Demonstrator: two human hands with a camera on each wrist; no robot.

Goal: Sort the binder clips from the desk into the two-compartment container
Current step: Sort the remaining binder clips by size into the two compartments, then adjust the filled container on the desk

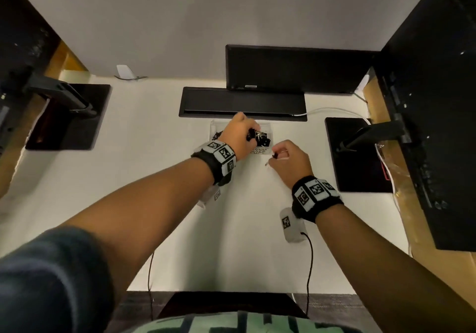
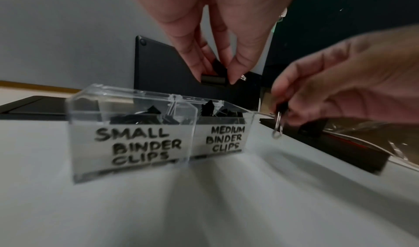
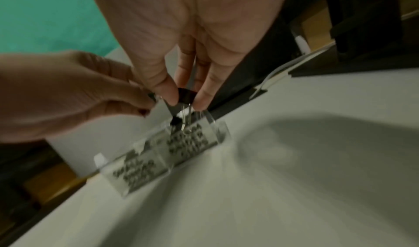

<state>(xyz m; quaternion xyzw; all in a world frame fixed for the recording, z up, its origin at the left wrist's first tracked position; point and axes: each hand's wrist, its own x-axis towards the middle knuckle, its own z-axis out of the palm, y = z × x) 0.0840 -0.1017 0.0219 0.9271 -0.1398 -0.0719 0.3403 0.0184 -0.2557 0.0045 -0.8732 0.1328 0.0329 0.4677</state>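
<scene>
A clear two-compartment container (image 2: 77, 125) stands on the white desk, labelled "SMALL BINDER CLIPS" on the left and "MEDIUM BINDER CLIPS" on the right. Both compartments hold several black clips. My left hand (image 2: 216, 81) pinches a black binder clip (image 2: 218, 69) by its sides, just above the medium compartment. The head view shows that hand (image 1: 251, 133) over the container (image 1: 266, 126). My right hand (image 3: 186, 104) pinches a second black binder clip (image 3: 186, 96) whose wire handles hang down, just right of and in front of the container (image 3: 158, 163). Its silver handle (image 2: 278, 125) shows beside the medium compartment.
A black cable tray (image 1: 242, 103) lies just behind the container, with a dark monitor (image 1: 296, 67) above it. Black monitor-arm bases (image 1: 69, 118) (image 1: 358, 157) sit at the left and right. A white cable (image 1: 334, 111) runs at the right. A grey partition closes the back.
</scene>
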